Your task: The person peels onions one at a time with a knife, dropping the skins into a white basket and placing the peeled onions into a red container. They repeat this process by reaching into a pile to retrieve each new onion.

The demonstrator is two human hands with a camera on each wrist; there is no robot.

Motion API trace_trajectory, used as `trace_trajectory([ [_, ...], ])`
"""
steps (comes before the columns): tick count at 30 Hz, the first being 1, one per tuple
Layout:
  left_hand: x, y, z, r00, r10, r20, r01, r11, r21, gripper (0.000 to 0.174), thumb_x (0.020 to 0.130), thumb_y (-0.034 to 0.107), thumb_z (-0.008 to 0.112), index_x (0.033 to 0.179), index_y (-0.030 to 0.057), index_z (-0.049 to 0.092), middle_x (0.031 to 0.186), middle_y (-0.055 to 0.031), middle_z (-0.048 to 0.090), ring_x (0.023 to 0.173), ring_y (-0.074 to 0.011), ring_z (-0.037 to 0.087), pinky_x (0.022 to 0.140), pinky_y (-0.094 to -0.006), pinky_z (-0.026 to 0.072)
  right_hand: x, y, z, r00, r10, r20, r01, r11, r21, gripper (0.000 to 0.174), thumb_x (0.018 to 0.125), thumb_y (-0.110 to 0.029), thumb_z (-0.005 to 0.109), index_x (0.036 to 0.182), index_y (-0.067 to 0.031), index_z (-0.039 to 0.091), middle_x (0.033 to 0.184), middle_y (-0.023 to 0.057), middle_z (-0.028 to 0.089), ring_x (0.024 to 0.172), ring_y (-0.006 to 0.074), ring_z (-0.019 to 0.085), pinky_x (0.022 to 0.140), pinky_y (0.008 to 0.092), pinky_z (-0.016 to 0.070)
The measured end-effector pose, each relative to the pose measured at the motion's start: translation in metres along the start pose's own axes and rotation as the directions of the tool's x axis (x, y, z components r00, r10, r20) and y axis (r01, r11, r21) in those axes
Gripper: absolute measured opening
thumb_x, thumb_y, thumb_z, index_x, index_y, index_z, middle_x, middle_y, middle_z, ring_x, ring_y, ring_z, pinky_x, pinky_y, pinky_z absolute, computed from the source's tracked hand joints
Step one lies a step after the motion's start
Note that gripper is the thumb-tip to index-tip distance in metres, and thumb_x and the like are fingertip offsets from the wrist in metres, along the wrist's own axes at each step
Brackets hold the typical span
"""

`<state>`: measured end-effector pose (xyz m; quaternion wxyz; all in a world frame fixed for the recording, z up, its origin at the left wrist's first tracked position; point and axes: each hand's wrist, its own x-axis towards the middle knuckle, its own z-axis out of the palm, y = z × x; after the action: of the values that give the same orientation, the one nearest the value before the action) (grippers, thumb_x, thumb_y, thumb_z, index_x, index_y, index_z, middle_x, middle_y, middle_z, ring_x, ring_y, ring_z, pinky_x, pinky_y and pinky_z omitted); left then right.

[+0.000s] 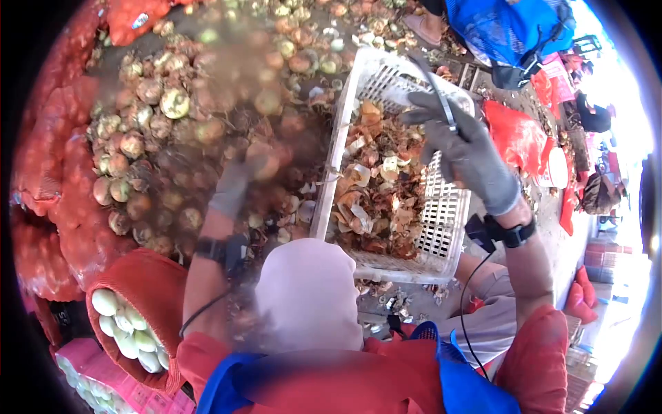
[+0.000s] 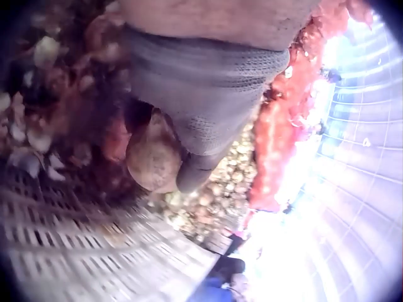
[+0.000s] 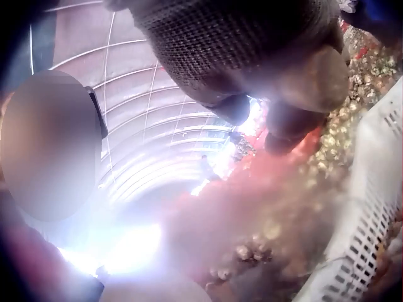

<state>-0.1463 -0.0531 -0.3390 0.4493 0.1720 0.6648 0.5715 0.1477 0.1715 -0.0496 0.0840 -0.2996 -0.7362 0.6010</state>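
My left hand (image 1: 233, 186), in a grey glove, grips an onion (image 2: 154, 157) with dry brown skin over the onion heap, left of the crate. Its thumb lies along the onion's side in the left wrist view. My right hand (image 1: 476, 148), also gloved, is raised over the right side of the white crate (image 1: 438, 274). It holds a slim tool with a shiny metal edge (image 1: 441, 96) that points up and away; its exact kind is unclear. Brown and pale onion skins (image 1: 376, 186) fill much of the crate's bottom.
A large pile of unpeeled onions (image 1: 148, 131) spreads at the left and back. Full red mesh sacks (image 1: 52, 152) line the left edge. An open red sack (image 1: 141, 269) holds pale peeled onions (image 1: 127, 331). A red bag (image 1: 517, 134) and white bucket (image 1: 555, 168) stand right.
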Motion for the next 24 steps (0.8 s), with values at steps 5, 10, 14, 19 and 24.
trace_trajectory([
  [5, -0.107, 0.186, 0.050, 0.950, 0.239, 0.202, -0.170, 0.936, -0.309, 0.060, 0.094, 0.021, 0.067, 0.146, -0.0008, 0.046, 0.130, -0.0134, 0.064, 0.114, -0.0224, 0.066, 0.098, -0.0333, 0.0537, -0.038, -0.026, 0.044, 0.994, -0.083, 0.068, 0.073, 0.988, 0.139, 0.045, 0.105, -0.013, 0.051, 0.148, -0.0029, 0.045, 0.127, 0.0153, 0.066, 0.076, 0.0101, 0.064, 0.056, 0.0212, 0.0531],
  [10, -0.204, 0.279, 0.132, 0.764, 0.549, 0.338, -0.479, 0.835, -0.272, 0.082, 0.082, 0.017, 0.075, 0.153, -0.0003, 0.038, 0.136, -0.0124, 0.060, 0.120, -0.0217, 0.061, 0.096, -0.0317, 0.0527, -0.093, -0.051, 0.040, 0.963, -0.111, 0.246, -0.038, 0.846, 0.531, 0.059, 0.101, -0.048, 0.061, 0.138, -0.0035, 0.052, 0.112, 0.0083, 0.067, 0.080, 0.0083, 0.070, 0.044, 0.0188, 0.0432],
  [14, -0.238, 0.280, 0.184, 0.753, 0.586, 0.300, -0.585, 0.804, -0.103, 0.082, 0.086, 0.021, 0.072, 0.156, 0.0049, 0.034, 0.136, -0.0120, 0.058, 0.119, -0.0202, 0.060, 0.092, -0.0328, 0.0508, -0.138, -0.067, 0.007, 0.994, -0.106, 0.038, 0.091, 0.957, 0.276, 0.060, 0.097, -0.041, 0.069, 0.142, -0.0053, 0.051, 0.107, 0.0106, 0.069, 0.083, 0.0097, 0.071, 0.052, 0.0212, 0.0479],
  [19, -0.239, 0.245, 0.237, 0.757, 0.465, 0.460, -0.162, 0.814, -0.557, 0.068, 0.098, 0.050, 0.059, 0.151, 0.0102, 0.043, 0.139, -0.0087, 0.057, 0.129, -0.0238, 0.054, 0.111, -0.0440, 0.0406, -0.149, -0.040, -0.010, 0.739, -0.658, -0.142, 0.594, 0.737, -0.323, 0.058, 0.100, -0.027, 0.068, 0.148, -0.0029, 0.046, 0.119, 0.0167, 0.067, 0.109, 0.0169, 0.066, 0.082, 0.0270, 0.0556],
  [24, -0.208, 0.221, 0.245, 0.872, 0.399, 0.284, -0.103, 0.716, -0.691, 0.062, 0.101, 0.056, 0.054, 0.146, 0.0125, 0.050, 0.142, -0.0104, 0.056, 0.133, -0.0277, 0.053, 0.113, -0.0521, 0.0429, -0.166, -0.035, -0.025, 0.840, -0.488, -0.237, 0.440, 0.868, -0.230, 0.028, 0.101, -0.015, 0.055, 0.125, -0.0018, 0.059, 0.094, 0.0188, 0.067, 0.091, 0.0286, 0.068, 0.080, 0.0379, 0.0535],
])
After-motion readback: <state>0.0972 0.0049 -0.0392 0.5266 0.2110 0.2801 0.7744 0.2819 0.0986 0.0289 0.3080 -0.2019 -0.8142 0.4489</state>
